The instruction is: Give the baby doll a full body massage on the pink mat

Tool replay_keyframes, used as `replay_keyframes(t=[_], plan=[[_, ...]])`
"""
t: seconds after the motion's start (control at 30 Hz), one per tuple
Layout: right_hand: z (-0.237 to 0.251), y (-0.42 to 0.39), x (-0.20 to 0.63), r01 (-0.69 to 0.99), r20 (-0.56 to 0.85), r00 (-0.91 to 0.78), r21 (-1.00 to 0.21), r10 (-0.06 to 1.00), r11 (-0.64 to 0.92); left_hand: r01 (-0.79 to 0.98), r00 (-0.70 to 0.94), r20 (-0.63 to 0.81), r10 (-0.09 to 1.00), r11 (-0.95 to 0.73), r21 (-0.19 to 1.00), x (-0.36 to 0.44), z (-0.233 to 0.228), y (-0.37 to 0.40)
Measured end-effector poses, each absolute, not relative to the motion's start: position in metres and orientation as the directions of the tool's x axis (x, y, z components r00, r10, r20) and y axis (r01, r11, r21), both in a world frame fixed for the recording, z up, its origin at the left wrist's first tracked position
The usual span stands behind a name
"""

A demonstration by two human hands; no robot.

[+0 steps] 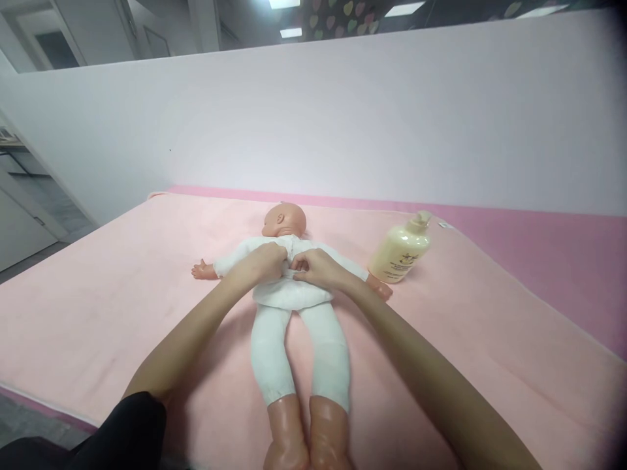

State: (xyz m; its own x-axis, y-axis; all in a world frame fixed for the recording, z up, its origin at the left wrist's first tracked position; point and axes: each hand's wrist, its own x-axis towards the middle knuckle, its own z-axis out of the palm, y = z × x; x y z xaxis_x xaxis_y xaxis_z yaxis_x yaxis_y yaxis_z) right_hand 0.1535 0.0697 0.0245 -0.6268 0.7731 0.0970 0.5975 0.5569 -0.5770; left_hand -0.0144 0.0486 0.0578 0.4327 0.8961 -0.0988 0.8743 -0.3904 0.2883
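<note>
A baby doll (300,356) in white clothing lies stretched out, its head (285,220) at the far end and turned to the left. My left hand (268,262) is closed, its fingers pinching the doll's white top (294,297) near the middle of the torso. Just beside it, my right hand (321,267) has its fingers curled on the same top, gripping the cloth by the centre line. Whatever fastening lies between the fingertips is too small to make out. A cream-coloured pump bottle (399,251) leans to the right next to one of the doll's hands (379,287).
Under the doll spreads a peach towel (122,281) over a pink padded surface (553,261). A white partition wall (318,124) rises along the back. At the left, beyond the surface's edge, are a floor and a white door or cabinet (22,225).
</note>
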Motion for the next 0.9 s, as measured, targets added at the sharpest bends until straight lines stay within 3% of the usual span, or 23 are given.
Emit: replay_keyframes(t=[0.1,0.23,0.3,0.4,0.53,0.63,0.73,0.9], plan=[[0.030,0.071,0.159,0.529,0.091,-0.662,-0.645,0.744,0.551,0.872,0.473,-0.038,0.880,-0.462,0.164,-0.024,0.049,0.061],[0.045,0.071,0.167,0.496,0.252,-0.524,-0.687,0.814,0.531,0.776,0.590,0.029,0.807,-0.576,0.255,-0.038,0.043,0.076],[0.044,0.072,0.169,0.544,0.327,-0.482,-0.615,0.812,0.571,0.752,0.608,0.030,0.793,-0.587,0.300,-0.040,0.043,0.079],[0.027,0.079,0.164,0.631,0.319,-0.532,-0.468,0.784,0.619,0.770,0.609,-0.035,0.792,-0.580,0.265,-0.037,0.051,0.074],[-0.002,0.093,0.153,0.707,0.351,-0.474,-0.395,0.808,0.587,0.774,0.607,-0.150,0.780,-0.538,0.332,-0.039,0.079,0.056],[-0.010,0.099,0.152,0.731,0.372,-0.453,-0.365,0.810,0.576,0.742,0.580,0.037,0.813,-0.548,0.386,-0.043,0.098,0.047],[-0.010,0.099,0.152,0.745,0.372,-0.447,-0.349,0.814,0.568,0.815,0.428,0.267,0.864,-0.496,0.298,-0.040,0.094,0.051],[-0.007,0.096,0.152,0.741,0.369,-0.444,-0.361,0.816,0.566,0.943,0.293,0.221,0.930,-0.319,0.091,-0.025,0.042,0.077]])
